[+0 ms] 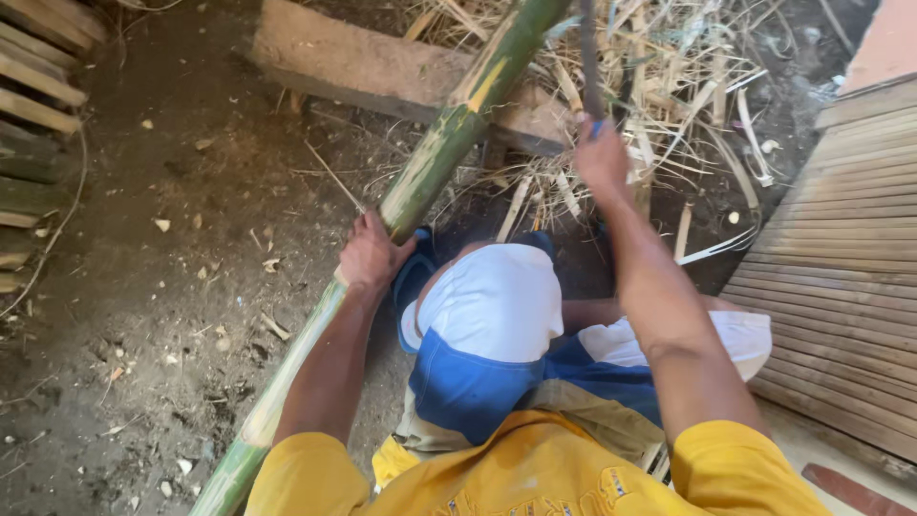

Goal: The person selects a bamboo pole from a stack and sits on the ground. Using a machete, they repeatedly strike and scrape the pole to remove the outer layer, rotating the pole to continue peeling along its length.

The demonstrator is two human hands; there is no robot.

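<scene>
On the dirt floor (162,191), a long green bamboo pole (430,162) is laid at a slant, running from the bottom edge of the floor, left of the person, up toward the top edge, where it is propped across a wooden block (382,72). The pole is grasped near its middle by the left hand (371,253), whose fingers are wrapped around the stem from the left side, so that this grip is closed on the bamboo. Just right of the pole, the right hand (602,158) is raised with its grip closed around the handle of a dark blade (590,57), which is held upright, its upper end being cut off by the top of the view. Whether the blade is touching the pole cannot be told. Behind both hands, near the top edge of the floor, a heap of pale bamboo strips (669,105) and shavings is spread. Knees in blue and white shorts (487,325) are seen between the arms, and yellow sleeves are seen below. Along the right edge a mat of wooden slats (841,258) is laid, and more slats (33,105) are stacked at the left edge.
</scene>
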